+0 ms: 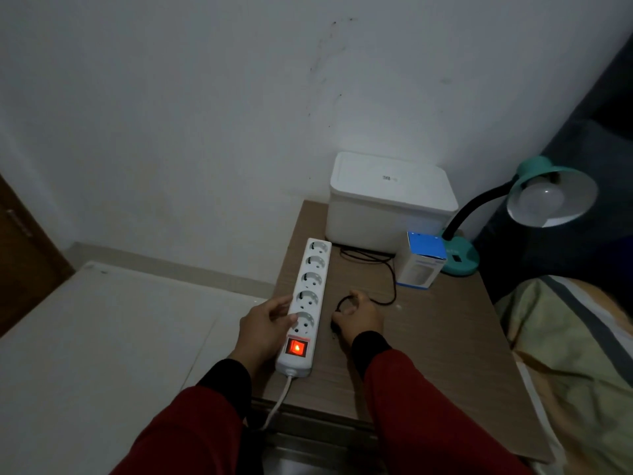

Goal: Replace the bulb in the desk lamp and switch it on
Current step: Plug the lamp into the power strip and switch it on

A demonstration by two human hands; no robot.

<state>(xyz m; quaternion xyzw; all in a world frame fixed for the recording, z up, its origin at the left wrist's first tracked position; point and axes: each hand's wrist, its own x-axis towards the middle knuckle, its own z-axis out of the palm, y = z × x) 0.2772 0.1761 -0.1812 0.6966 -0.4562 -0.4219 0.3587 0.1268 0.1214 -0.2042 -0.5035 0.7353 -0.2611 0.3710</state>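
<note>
A teal desk lamp point(460, 258) stands at the table's far right corner, its black gooseneck bent so the shade faces me; a white bulb point(541, 198) sits in the shade, unlit. The lamp's black cord point(388, 279) runs across the table to my right hand point(361, 320), which is closed around the cord's plug end. A white power strip point(308, 296) with several sockets lies lengthwise on the table, its red switch point(296, 347) glowing. My left hand point(265, 327) holds the strip's left side near the closest socket.
A blue and white bulb box point(423, 262) stands beside the lamp base. A white lidded container point(387, 207) sits against the wall. The wooden bedside table point(428, 354) has a bed with a pillow point(575, 354) to its right and tiled floor to its left.
</note>
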